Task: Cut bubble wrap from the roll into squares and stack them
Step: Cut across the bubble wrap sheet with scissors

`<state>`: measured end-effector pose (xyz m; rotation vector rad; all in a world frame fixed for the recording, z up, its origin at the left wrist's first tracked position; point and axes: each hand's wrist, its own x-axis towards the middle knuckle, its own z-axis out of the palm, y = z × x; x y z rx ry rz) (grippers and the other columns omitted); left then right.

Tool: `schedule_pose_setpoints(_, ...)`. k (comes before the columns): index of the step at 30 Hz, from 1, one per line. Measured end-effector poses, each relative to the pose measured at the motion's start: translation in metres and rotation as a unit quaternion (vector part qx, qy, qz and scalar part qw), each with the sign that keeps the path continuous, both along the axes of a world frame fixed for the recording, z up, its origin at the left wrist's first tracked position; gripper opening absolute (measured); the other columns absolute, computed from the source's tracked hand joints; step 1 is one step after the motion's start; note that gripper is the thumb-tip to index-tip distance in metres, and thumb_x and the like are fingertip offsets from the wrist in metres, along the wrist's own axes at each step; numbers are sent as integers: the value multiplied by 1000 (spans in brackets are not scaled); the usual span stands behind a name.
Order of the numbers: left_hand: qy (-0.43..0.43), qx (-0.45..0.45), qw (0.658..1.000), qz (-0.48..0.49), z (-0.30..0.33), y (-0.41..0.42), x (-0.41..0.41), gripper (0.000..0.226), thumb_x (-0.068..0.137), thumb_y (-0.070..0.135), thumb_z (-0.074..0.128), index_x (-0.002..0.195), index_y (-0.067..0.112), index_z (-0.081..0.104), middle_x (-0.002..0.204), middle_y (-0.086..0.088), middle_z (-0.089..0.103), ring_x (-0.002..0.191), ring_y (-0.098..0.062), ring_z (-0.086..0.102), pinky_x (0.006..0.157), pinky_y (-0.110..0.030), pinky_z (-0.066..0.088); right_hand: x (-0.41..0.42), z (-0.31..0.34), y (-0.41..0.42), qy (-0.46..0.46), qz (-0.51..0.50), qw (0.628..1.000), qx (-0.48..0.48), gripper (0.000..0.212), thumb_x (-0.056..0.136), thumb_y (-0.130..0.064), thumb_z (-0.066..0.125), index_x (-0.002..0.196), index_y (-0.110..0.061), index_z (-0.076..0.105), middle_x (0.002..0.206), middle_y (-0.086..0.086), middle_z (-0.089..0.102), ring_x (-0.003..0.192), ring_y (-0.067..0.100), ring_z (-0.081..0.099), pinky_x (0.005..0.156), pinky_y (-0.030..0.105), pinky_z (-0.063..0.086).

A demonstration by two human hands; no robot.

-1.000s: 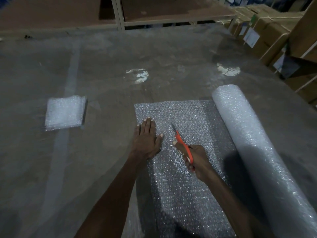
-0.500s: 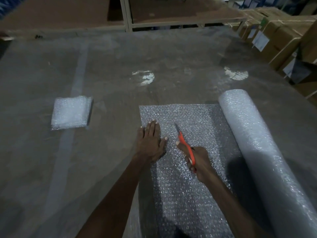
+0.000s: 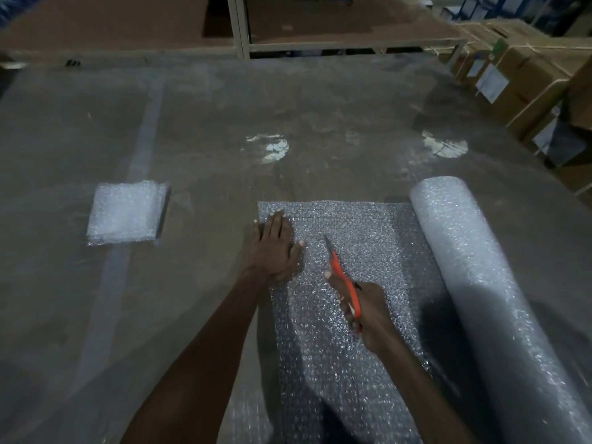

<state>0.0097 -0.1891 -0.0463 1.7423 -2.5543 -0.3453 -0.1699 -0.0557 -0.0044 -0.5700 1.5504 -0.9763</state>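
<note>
Two hands on bubble wrap sheet (image 3: pixel 352 225), cardboard boxes (image 3: pixel 525 78) closed

The roll of bubble wrap (image 3: pixel 487 299) lies along the right side of the frame, running from mid-right down to the lower right corner. Its unrolled sheet (image 3: pixel 362 225) spreads leftward from it across the lower centre, flat on the floor (image 3: pixel 208 123). The left hand (image 3: pixel 272 248) rests flat on the sheet near its upper left corner. To the right of it and lower, the right hand (image 3: pixel 365 312) holds scissors (image 3: pixel 342 277) over the sheet, blades pointing toward the top of the frame. The stack of cut squares (image 3: pixel 126 214) sits on the floor at mid-left, well apart from the sheet. Cardboard boxes (image 3: pixel 525 78) stand at the upper right, a shelf frame (image 3: pixel 243 27) at top centre.
</note>
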Motion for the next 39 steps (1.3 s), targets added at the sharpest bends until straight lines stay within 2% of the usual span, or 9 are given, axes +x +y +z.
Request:
schedule_pose_setpoints(5,32,15,999,3,-2,2,1,82,97,57,7,158,3,2,166,-16,-5,154,-27,-7,122,-45,-8,1,1,-8,14,6,1000,-5,39,79,-37,85,77,-4,63,51,2,52,36,12,36,34,20,27)
schedule_pose_setpoints(10,30,6,1000,7,-9,1,1,82,97,59,6,158,4,3,166,-15,-4,154,-26,-7,124,-46,-6,1,0,-9,10,10,1000,-17,38,80,-32,85,69,-7,58,48,0,48,35,11,34,35,21,27)
schedule_pose_setpoints(19,17,-12,1000,4,-14,0,3,80,99,58,7,159,5,4,167,-14,-1,154,-25,-4,124,-50,1,-1,0,-21,13,8,1000,-11,39,78,-37,85,80,-3,65,53,3,54,36,12,38,35,20,29)
schedule_pose_setpoints(23,18,-12,1000,2,-14,0,4,77,102,57,9,158,5,1,167,-13,-5,154,-25,-8,124,-46,-5,-1,-2,-23,19,11,1000,-14,38,79,-34,85,79,-3,64,52,2,52,36,11,37,36,20,29)
schedule_pose_setpoints(35,15,-10,1000,6,-12,2,2,74,105,56,13,159,7,-1,167,-12,-8,153,-23,-11,124,-46,-5,1,2,-33,8,5,1000,-14,39,79,-36,85,78,-2,65,49,4,51,33,11,37,35,19,30)
schedule_pose_setpoints(39,14,-9,1000,5,-15,1,3,77,102,59,7,159,7,-1,167,-12,-7,154,-24,-10,124,-48,-3,0,-1,-35,12,10,1000,-16,37,80,-31,85,71,-5,59,49,2,50,32,9,36,34,18,28)
